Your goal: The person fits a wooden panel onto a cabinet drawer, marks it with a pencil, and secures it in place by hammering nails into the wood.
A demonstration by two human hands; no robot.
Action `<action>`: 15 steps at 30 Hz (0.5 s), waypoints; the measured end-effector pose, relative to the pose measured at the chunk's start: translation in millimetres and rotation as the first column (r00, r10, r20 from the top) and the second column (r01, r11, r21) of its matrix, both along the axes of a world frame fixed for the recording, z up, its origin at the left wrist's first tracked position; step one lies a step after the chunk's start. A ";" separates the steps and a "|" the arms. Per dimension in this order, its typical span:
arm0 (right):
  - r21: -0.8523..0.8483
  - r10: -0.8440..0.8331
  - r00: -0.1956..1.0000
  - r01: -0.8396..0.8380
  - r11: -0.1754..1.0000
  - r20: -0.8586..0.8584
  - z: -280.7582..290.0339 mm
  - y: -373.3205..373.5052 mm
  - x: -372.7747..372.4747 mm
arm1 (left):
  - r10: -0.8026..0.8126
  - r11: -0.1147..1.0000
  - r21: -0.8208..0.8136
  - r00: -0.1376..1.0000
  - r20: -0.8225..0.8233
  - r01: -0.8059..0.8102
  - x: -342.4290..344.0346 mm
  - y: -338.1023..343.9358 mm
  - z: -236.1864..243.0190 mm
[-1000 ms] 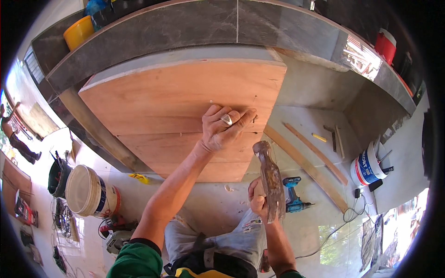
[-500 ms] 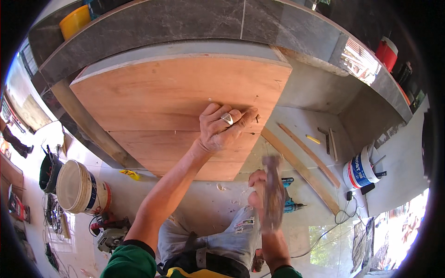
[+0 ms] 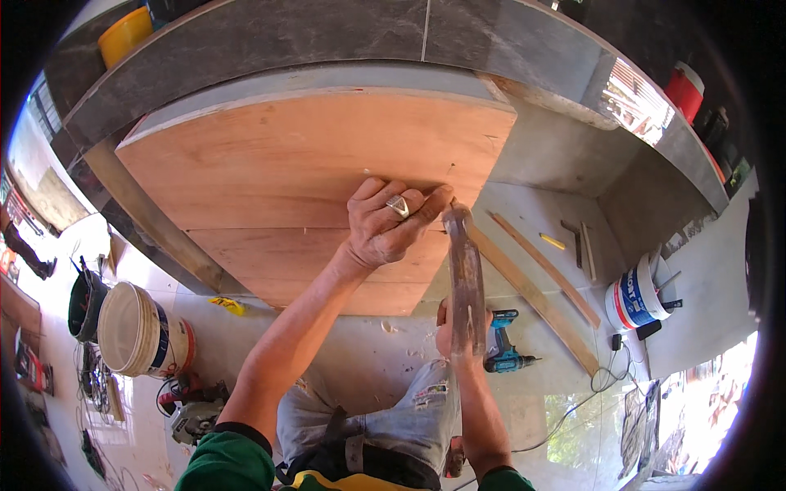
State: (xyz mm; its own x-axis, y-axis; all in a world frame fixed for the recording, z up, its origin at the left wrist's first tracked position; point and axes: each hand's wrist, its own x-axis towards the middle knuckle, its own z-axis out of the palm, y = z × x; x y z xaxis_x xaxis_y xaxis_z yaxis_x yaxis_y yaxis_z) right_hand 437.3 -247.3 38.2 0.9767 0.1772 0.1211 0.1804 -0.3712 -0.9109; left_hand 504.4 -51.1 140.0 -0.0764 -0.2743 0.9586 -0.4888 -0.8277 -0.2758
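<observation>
Head view. Left hand point(image 3: 385, 225): laid against the upright wooden panel point(image 3: 303, 151), close to its right edge; fingers bent and drawn together, a silver ring point(image 3: 399, 205) on one. Cannot tell whether anything is pinched between the tips.

Right hand point(image 3: 445, 335): wrapped around the lower part of the hammer point(image 3: 467, 286). Handle points up the picture; the head lies just below the left fingertips, overlapping the panel's right edge in view. Contact between head and panel: cannot tell.

Panel is reddish-brown, crossed by horizontal seams, and located under the grey tiled counter edge point(image 3: 278, 41), in front of the person's knees.

Floor, right side: a teal drill point(image 3: 509, 360) near the right hand; a wide wood strip point(image 3: 536, 303) beside a narrower strip point(image 3: 547, 268), both lying diagonally; farther right, a white bucket point(image 3: 630, 301) with tools in it.

Floor, left side: a pale bucket point(image 3: 123, 331), tilted in view, next to a black bucket point(image 3: 84, 304); a circular saw point(image 3: 198, 416) nearer the person.
</observation>
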 end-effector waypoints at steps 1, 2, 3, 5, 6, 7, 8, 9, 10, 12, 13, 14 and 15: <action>-0.001 -0.005 1.000 0.005 1.000 0.002 -1.3 1.5 -1.4 | -0.019 1.000 -0.005 1.000 0.016 0.019 2.4 -1.4 -1.3; 0.111 0.022 0.988 -0.039 0.993 0.151 -1.6 3.3 -3.2 | -0.037 0.999 -0.009 0.999 0.031 0.037 4.5 -2.7 -2.2; 0.217 0.038 0.954 -0.107 0.970 0.297 -1.9 6.9 -4.9 | -0.033 0.999 -0.006 0.999 0.031 0.033 5.1 -2.9 -2.5; 0.385 0.014 0.825 -0.278 0.880 0.564 -2.2 13.0 -8.0 | -0.009 1.000 -0.006 0.999 0.052 0.010 5.9 -3.1 -3.0; 0.438 -0.028 0.736 -0.371 0.819 0.676 -0.6 13.8 -9.6 | -0.010 1.000 -0.006 0.999 0.051 0.010 5.9 -3.7 -3.2; 0.469 -0.087 0.634 -0.467 0.749 0.769 2.3 14.2 -10.6 | -0.005 1.000 -0.002 0.998 0.055 0.005 5.7 -4.3 -3.2; 0.453 -0.058 0.654 -0.454 0.767 0.754 7.4 9.8 -11.5 | 0.000 1.000 0.002 0.998 0.059 -0.001 5.6 -4.8 -2.8; 0.459 -0.058 0.657 -0.457 0.762 0.751 0.2 5.1 -8.7 | 0.006 1.000 0.008 0.998 0.055 -0.006 3.7 -3.8 -2.6; 0.263 0.014 0.766 -0.237 0.935 0.643 -8.9 -1.0 -4.3 | 0.015 1.000 0.006 0.999 0.042 -0.016 2.9 -3.7 -1.8; 0.029 -0.015 0.949 0.006 1.000 0.316 2.3 5.3 -4.7 | 0.023 1.000 0.004 0.999 0.030 -0.024 2.1 -2.3 -0.6; 0.029 -0.016 0.948 0.007 1.000 0.318 -9.9 5.0 -4.4 | 0.006 1.000 0.025 1.000 0.014 -0.006 2.2 -0.3 -0.7; 0.103 -0.024 0.925 -0.017 0.995 0.380 -33.4 4.2 -4.0 | -0.011 0.999 0.046 1.000 -0.001 0.011 1.9 1.0 -0.1; 0.176 -0.029 0.899 -0.054 0.983 0.437 -32.0 9.2 -7.5 | -0.003 0.999 0.046 1.000 -0.001 0.003 0.4 1.8 1.1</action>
